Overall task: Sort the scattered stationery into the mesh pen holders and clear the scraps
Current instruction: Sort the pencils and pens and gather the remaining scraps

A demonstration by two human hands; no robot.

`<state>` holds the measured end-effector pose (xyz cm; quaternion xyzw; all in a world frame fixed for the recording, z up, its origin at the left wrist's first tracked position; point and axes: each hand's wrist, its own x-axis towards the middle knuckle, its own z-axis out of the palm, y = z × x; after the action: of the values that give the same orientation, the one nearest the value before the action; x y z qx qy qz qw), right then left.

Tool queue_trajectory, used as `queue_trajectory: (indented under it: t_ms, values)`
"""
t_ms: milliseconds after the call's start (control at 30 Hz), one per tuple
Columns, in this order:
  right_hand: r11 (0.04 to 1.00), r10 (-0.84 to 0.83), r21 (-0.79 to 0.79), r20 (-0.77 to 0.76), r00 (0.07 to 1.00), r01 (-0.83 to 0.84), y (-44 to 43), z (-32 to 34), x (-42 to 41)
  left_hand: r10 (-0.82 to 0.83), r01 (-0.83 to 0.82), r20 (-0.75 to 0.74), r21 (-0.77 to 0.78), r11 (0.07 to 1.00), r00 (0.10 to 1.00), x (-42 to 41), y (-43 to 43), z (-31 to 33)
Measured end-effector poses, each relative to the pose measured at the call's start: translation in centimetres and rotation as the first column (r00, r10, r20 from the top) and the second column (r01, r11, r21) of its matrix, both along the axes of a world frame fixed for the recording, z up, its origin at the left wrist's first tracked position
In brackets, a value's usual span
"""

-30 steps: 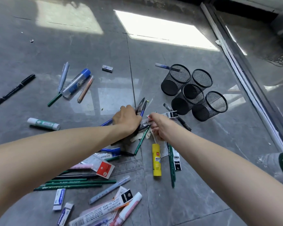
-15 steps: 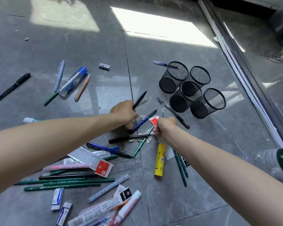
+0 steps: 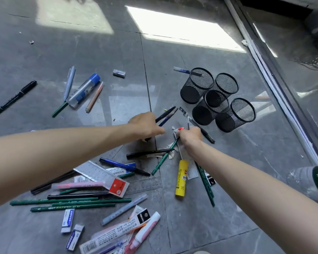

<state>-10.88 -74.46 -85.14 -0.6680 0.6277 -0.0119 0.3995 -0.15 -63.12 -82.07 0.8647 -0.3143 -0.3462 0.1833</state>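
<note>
Where sunlight [image 3: 182, 30] patches grey tiled floor [image 3: 191, 217] — left hand [image 3: 145, 125] grips pens [image 3: 166, 114], right hand [image 3: 190, 136] pinches packet [image 3: 179, 129].

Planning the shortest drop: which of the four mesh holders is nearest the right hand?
The middle holder, in front of the rear-left holder and rear-right holder, left of the fourth; its base lies closest to the right hand.

Pen holders [image 3: 189, 93]: four, black mesh, upright, clustered touching on the floor.
Green pencils [image 3: 72, 201]: several, lying parallel, lower left.
Yellow glue stick [image 3: 181, 178]: lying flat.
Erasers [image 3: 68, 218]: two, sleeved.
Paper scraps [image 3: 171, 154]: small heap beneath a black pen [image 3: 149, 153].
Two dark pens [image 3: 166, 114]: gripped in left hand [image 3: 145, 125].
Red-labelled packet [image 3: 179, 129]: held in right hand [image 3: 190, 137].
</note>
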Motion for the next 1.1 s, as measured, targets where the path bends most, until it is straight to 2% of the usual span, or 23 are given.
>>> queue_trajectory:
  t_ms: [100,167,267,367,533,667,800,900,967,1033,1100]
  values:
    - [0.997,0.034,-0.066,0.094,0.995,-0.028,-0.1,1.0,-0.1,0.042,-0.064,-0.244,-0.083,0.995,0.969,1.0,1.8,1.2]
    - [0.995,0.04,-0.1,0.145,0.989,-0.025,0.0,1.8,0.0,0.091,-0.128,-0.364,-0.081,0.988,0.927,1.6,2.9,1.6]
    - [0.981,0.042,-0.196,0.21,0.977,0.0,0.3,3.0,0.0,0.092,-0.121,-0.465,-0.032,0.992,0.88,2.2,4.5,1.8]
    - [0.936,0.121,-0.345,0.137,0.983,-0.067,0.7,4.2,-0.4,0.072,-0.073,-0.462,0.016,0.997,0.884,2.5,5.9,2.0]
    - [0.905,0.282,-0.384,0.214,0.935,-0.185,1.2,4.7,-0.8,0.063,-0.014,-0.302,0.163,0.986,0.951,2.9,8.6,1.5]
    - [0.835,0.456,-0.367,0.046,0.889,-0.41,1.7,5.2,-0.5,0.085,-0.036,-0.172,0.271,0.962,0.981,2.5,11.0,1.2]
    - [0.815,0.545,-0.219,-0.029,0.838,-0.537,2.9,5.0,-0.8,0.121,-0.099,-0.084,0.225,0.969,0.989,1.9,12.5,0.3]
    - [0.81,0.576,-0.141,0.012,0.817,-0.569,4.1,4.3,-1.1,0.06,-0.068,0.045,0.213,0.975,0.997,1.6,12.8,0.5]
    - [0.816,0.578,-0.065,0.068,0.813,-0.575,5.1,3.9,-1.2,0.033,-0.076,0.182,0.233,0.97,0.983,0.9,12.9,0.5]
    - [0.807,0.585,0.014,0.122,0.802,-0.591,6.2,3.6,-1.1,-0.032,-0.06,0.367,0.236,0.97,0.93,-0.1,12.9,0.7]
    - [0.782,0.605,0.063,0.161,0.78,-0.62,7.4,3.1,-0.8,-0.185,0.118,0.499,0.163,0.98,0.847,-0.6,12.9,0.5]
